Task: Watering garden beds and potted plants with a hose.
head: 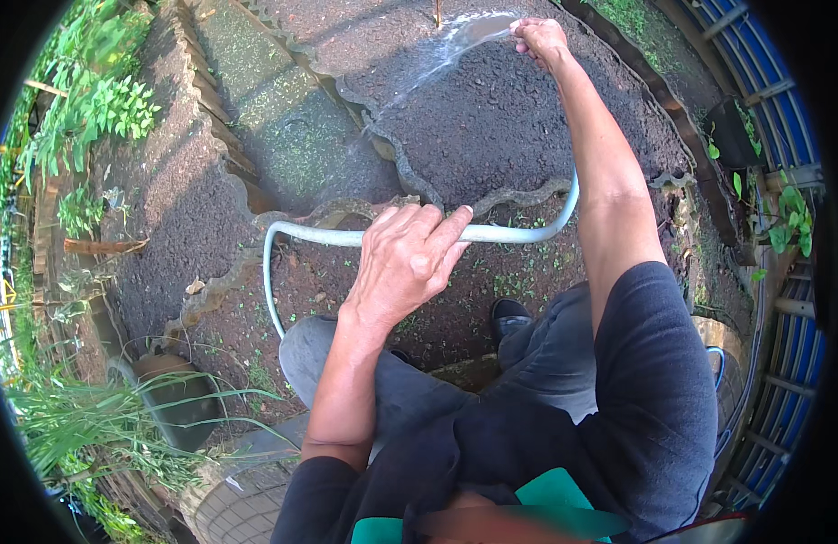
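A pale blue-grey garden hose (507, 234) runs across in front of me, above the dirt path. My left hand (412, 258) is closed around its middle. From there the hose bends up on the right behind my right forearm. Far forward, my right hand (541, 39) is closed at the hose's end, which the fingers hide. Water (459, 44) sprays from that hand to the left, over a bed of dark soil (493, 122). Wavy corrugated sheets (398, 163) edge the bed.
Left of the wet bed lie a mossy bed (289, 136) and another soil bed (167, 258). A thin stake (438, 13) stands at the far side. Long grass and a dark pot (177, 401) are at lower left. A blue barred structure (786, 340) lines the right.
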A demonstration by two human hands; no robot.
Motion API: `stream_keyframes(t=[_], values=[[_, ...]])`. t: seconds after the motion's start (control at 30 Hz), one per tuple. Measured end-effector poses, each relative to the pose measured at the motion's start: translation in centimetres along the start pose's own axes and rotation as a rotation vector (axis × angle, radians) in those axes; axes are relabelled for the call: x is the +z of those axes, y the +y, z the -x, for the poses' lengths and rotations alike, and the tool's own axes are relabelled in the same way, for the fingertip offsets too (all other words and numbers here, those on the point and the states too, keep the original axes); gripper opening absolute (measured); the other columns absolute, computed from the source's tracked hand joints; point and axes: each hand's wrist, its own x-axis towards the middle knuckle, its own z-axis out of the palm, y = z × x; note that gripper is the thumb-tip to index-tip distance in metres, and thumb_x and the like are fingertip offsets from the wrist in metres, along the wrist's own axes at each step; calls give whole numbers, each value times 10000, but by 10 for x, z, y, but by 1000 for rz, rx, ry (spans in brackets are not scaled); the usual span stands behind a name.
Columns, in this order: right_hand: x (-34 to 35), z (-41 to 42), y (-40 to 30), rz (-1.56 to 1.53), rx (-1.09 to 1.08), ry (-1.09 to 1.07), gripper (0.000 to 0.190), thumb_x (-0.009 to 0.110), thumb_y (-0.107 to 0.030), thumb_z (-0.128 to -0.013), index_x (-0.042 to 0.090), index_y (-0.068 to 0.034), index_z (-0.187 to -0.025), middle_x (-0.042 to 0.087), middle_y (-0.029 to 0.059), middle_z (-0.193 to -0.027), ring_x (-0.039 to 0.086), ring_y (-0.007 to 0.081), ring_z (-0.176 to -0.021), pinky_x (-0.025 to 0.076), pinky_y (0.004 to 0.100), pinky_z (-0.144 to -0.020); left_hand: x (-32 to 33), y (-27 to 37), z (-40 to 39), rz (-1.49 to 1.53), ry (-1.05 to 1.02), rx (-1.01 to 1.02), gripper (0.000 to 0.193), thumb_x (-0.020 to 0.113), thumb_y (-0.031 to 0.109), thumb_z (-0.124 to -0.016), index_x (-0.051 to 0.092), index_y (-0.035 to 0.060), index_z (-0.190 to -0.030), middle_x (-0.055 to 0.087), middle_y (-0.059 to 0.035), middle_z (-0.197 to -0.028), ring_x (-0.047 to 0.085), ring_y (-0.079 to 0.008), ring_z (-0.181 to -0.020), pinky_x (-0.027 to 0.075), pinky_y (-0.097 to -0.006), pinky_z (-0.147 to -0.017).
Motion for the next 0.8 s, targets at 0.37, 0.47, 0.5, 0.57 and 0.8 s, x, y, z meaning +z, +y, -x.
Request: stream_keyframes(t=[0.37,0.47,0.5,0.57,0.8], values=[[13,-10,25,-183,-161,-202,210,679,-238,-902,725,-202,-1104,618,-25,-651,388,22,-438,268,216,-386,5,5,4,-67,-66,19,414,802,132,-719,697,84,-1117,553,-42,-765,584,-231,-706,469,-381,-653],[19,1,17,-102,-54,-229,229,674,-239,-896,713,-209,-1119,619,-25,-656,381,22,-438,256,211,-379,8,4,3,-81,-98,16,414,800,130,-721,697,87,-1120,555,-44,-766,585,-232,-707,470,-383,-652],[15,-1,19,-107,-52,-226,229,674,-239,-896,713,-209,-1119,619,-25,-656,381,22,-438,256,211,-379,9,4,2,-73,-98,10,417,800,129,-712,708,90,-1117,568,-47,-754,586,-232,-696,466,-379,-640],[10,-6,22,-85,32,-216,230,676,-230,-890,712,-201,-1115,621,-13,-654,384,29,-435,262,216,-377,11,4,2,-71,-104,2,421,800,128,-703,719,93,-1115,581,-50,-742,587,-232,-686,461,-374,-628],[-8,-38,41,-105,-151,116,134,655,-154,-848,747,-138,-945,621,12,-629,456,79,-446,317,261,-398,19,4,-4,-66,-125,6,422,800,124,-709,709,89,-1120,551,-46,-731,580,-237,-685,470,-379,-641]])
